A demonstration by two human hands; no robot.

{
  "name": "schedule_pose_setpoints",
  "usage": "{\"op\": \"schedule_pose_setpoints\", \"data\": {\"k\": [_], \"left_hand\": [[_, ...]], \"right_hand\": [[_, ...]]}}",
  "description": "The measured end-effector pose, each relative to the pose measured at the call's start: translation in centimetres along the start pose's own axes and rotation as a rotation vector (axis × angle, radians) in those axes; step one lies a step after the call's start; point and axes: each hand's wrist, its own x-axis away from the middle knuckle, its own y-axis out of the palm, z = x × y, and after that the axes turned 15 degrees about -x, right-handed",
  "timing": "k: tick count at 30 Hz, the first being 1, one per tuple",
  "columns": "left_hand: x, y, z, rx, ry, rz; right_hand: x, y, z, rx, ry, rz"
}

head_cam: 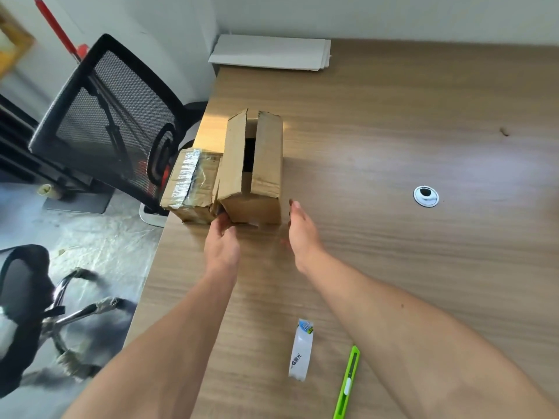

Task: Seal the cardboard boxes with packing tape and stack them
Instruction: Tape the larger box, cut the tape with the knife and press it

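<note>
Second chair [27, 313]: stood at the far left on the floor, dark seat and blurred chrome legs.
Red stick [57, 28]: leaned against the wall at the upper left, behind the mesh chair.
Mesh chair [112, 116]: black, its back turned toward the left edge of the surface [423, 267].
Taped box [193, 182]: lay at the left edge of the surface, a shiny strip of tape running down the middle of its top, its right side touching the open box.
Left hand [222, 240]: reached forward to the near left corner of the open box, fingers bent round that corner in the gap beside the taped box, thumb toward the near face, pinching the corner.
Open box [254, 164]: taller than its neighbour, stood on the surface between the two hands; its two top flaps lay down with a dark slit between them and carried no tape.
White sheets [269, 52]: a flat stack at the back left corner of the surface, against the wall.
Right hand [302, 234]: spread flat with fingers straight, edge-on just beside the near right corner of the open box; contact could not be told.
Tape roll [301, 350]: white, stood on its edge near the front of the surface, between the forearms.
Knife [348, 382]: green, lay just right of the tape roll, partly under the right forearm.
Cable hole [426, 195]: a round silver ring, well apart to the right.
</note>
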Motion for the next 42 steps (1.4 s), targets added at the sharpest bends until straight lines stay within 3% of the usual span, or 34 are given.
{"op": "schedule_pose_setpoints", "data": {"k": [9, 16, 30, 42], "left_hand": [[0.4, 0.6, 0.4, 0.089, -0.024, -0.004], [2.9, 1.7, 1.4, 0.114, -0.011, -0.029], [12.2, 4.9, 2.1, 0.151, 0.03, -0.093], [21.5, 9.0, -1.4, 0.01, 0.07, -0.17]], "right_hand": [[0.0, 0.2, -0.1, -0.044, 0.04, -0.096], [1.9, -2.1, -0.6, -0.056, 0.031, -0.034], [8.2, -11.1, -2.3, -0.121, -0.045, -0.022], [13.5, -21.1, -1.1, -0.144, -0.065, 0.049]]}}
